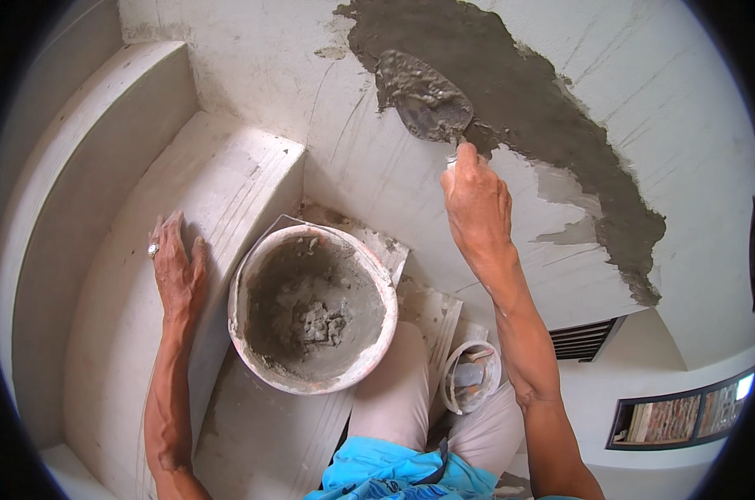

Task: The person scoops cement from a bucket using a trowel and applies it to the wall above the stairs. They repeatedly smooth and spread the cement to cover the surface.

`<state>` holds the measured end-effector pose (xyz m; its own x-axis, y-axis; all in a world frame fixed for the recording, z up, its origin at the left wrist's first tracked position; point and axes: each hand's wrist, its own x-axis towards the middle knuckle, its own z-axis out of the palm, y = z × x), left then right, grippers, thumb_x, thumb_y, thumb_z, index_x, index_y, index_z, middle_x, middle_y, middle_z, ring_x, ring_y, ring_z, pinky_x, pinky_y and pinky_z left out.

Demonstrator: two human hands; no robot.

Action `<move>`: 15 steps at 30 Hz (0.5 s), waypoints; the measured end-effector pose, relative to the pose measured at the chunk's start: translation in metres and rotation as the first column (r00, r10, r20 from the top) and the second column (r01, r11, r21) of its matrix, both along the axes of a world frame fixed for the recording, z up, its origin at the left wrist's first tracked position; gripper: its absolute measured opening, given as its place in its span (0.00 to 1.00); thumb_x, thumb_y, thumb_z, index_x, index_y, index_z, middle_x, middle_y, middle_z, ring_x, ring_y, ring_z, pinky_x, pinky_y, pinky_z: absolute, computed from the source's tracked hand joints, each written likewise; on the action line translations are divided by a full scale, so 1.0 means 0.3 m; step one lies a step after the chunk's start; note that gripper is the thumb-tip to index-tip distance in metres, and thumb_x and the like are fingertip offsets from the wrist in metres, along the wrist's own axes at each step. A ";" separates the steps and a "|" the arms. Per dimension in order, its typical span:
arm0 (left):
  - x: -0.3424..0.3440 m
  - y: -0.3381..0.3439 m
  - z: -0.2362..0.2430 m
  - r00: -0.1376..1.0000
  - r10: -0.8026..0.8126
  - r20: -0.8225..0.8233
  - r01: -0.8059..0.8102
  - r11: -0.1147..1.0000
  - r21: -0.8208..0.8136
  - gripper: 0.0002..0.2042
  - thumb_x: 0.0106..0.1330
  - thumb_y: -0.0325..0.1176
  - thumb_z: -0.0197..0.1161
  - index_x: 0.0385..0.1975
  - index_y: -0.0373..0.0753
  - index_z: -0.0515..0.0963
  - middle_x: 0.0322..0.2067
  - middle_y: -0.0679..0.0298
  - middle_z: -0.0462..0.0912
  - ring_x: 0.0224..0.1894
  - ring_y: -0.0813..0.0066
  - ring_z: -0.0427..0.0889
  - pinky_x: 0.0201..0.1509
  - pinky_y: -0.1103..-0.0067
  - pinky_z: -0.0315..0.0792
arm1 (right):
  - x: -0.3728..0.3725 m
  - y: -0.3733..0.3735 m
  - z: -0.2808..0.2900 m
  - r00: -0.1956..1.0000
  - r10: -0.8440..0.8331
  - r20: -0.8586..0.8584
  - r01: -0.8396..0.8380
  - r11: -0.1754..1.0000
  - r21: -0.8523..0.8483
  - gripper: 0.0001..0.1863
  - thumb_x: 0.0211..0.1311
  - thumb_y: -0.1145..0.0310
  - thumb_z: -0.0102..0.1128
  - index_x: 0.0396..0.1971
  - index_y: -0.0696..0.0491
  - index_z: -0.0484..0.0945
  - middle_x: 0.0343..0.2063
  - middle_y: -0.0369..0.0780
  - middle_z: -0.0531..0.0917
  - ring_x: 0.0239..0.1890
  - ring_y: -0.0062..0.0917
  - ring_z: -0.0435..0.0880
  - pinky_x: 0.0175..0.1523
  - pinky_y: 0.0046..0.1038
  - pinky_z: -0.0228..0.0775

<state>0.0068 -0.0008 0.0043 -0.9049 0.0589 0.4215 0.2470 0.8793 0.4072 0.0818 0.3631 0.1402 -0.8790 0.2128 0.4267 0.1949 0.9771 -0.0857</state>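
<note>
My right hand grips the handle of a trowel, whose mortar-smeared blade lies over a long patch of wet grey plaster on the white wall. My left hand rests palm down on the pale step, fingers apart, with a ring on one finger and nothing held. Just right of it stands a white bucket with grey mortar inside and a wire handle at its rim.
A smaller pail with tools inside sits by my knees at the lower right. Curved steps rise on the left. A dark slatted opening and a dark-framed window are at the lower right.
</note>
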 end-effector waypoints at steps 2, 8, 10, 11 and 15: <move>-0.002 -0.002 -0.004 1.000 -0.007 -0.008 0.007 1.000 -0.005 0.24 0.64 0.33 0.58 0.60 0.31 0.69 0.60 0.46 0.72 0.69 0.48 0.61 0.75 0.61 0.51 | -0.003 0.004 -0.030 0.997 -0.005 0.071 0.003 1.000 0.031 0.08 0.63 0.73 0.54 0.32 0.62 0.68 0.26 0.54 0.80 0.29 0.52 0.84 0.36 0.45 0.78; -0.009 0.005 -0.011 0.999 -0.032 -0.019 0.032 0.999 0.008 0.24 0.65 0.34 0.58 0.59 0.31 0.69 0.61 0.46 0.71 0.69 0.48 0.61 0.75 0.61 0.50 | 0.038 -0.001 -0.065 0.999 0.019 0.038 -0.020 0.999 0.033 0.06 0.63 0.74 0.53 0.31 0.61 0.69 0.26 0.55 0.81 0.28 0.50 0.84 0.33 0.42 0.79; -0.002 -0.006 -0.012 1.000 -0.014 -0.014 0.014 1.000 -0.011 0.24 0.65 0.34 0.58 0.59 0.31 0.69 0.61 0.46 0.71 0.69 0.48 0.61 0.75 0.61 0.50 | 0.015 -0.024 -0.006 1.000 0.028 -0.011 -0.028 0.999 0.016 0.06 0.63 0.73 0.53 0.32 0.61 0.70 0.26 0.55 0.81 0.28 0.49 0.84 0.33 0.43 0.79; -0.004 -0.002 -0.012 1.000 -0.009 -0.016 0.009 1.000 -0.011 0.24 0.65 0.34 0.58 0.59 0.31 0.69 0.61 0.46 0.71 0.69 0.48 0.61 0.75 0.61 0.50 | -0.002 -0.022 0.000 0.999 0.030 -0.030 -0.029 0.999 0.039 0.06 0.63 0.73 0.53 0.31 0.61 0.69 0.25 0.55 0.81 0.28 0.49 0.85 0.33 0.42 0.79; -0.009 -0.011 -0.020 1.000 -0.011 -0.025 0.011 1.000 -0.004 0.24 0.64 0.33 0.59 0.59 0.32 0.69 0.60 0.47 0.72 0.69 0.48 0.61 0.75 0.61 0.51 | -0.031 -0.024 -0.033 0.999 0.025 0.033 -0.028 0.996 0.085 0.07 0.64 0.73 0.53 0.31 0.61 0.70 0.24 0.54 0.81 0.28 0.48 0.85 0.33 0.42 0.79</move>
